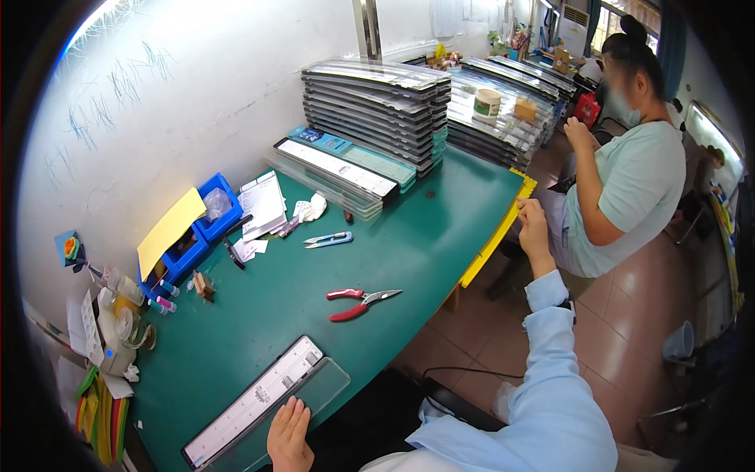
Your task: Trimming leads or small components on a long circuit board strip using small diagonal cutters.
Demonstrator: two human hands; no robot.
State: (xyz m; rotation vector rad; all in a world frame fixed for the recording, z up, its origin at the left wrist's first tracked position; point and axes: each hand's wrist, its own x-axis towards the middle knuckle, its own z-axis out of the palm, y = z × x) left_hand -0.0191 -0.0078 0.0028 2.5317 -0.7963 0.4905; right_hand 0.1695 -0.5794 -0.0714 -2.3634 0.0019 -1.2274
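My left hand (pixel 289 431) lies flat, fingers together, on a clear plastic tray (pixel 326 385) at the near edge of the green table (pixel 409 244). In that tray lies a long white strip with a black rim (pixel 255 400). My right hand (pixel 533 226), in a light blue sleeve, reaches far out to the table's right edge and touches the yellow edge strip (pixel 497 236). Its fingers are curled, and whether they grip the strip is unclear. Red-handled pliers (pixel 360 302) lie on the table between my hands.
Blue thread snips (pixel 329 239) lie mid-table. Tall stacks of clear trays (pixel 376 106) stand at the back, with flat trays (pixel 338 169) in front. Blue bins (pixel 203 228), a yellow sheet (pixel 169 230) and papers are at left. A person in a mint shirt (pixel 633 189) sits right.
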